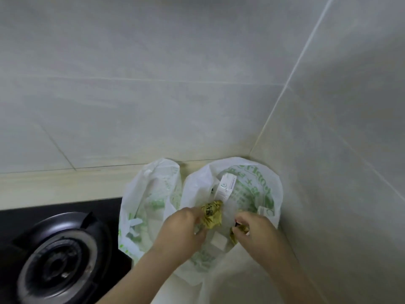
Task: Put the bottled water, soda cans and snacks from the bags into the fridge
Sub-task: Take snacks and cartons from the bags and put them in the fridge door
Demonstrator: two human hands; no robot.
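Note:
Two white plastic bags with green print stand on the counter in the corner: a left bag [151, 200] and a right bag [265, 185], which is open. My left hand [186, 231] reaches into the right bag and pinches a crinkled gold snack packet [212, 216] above the opening. My right hand [256, 229] is also inside that bag, its fingers curled round another gold packet [238, 232], mostly hidden. White cartons [226, 186] lie deeper in the bag. No bottles, cans or fridge are in view.
A black gas hob with a round burner [57, 262] sits at the lower left, close to the left bag. Grey tiled walls [175, 84] meet in a corner right behind the bags. A pale counter strip [54, 185] runs along the back wall.

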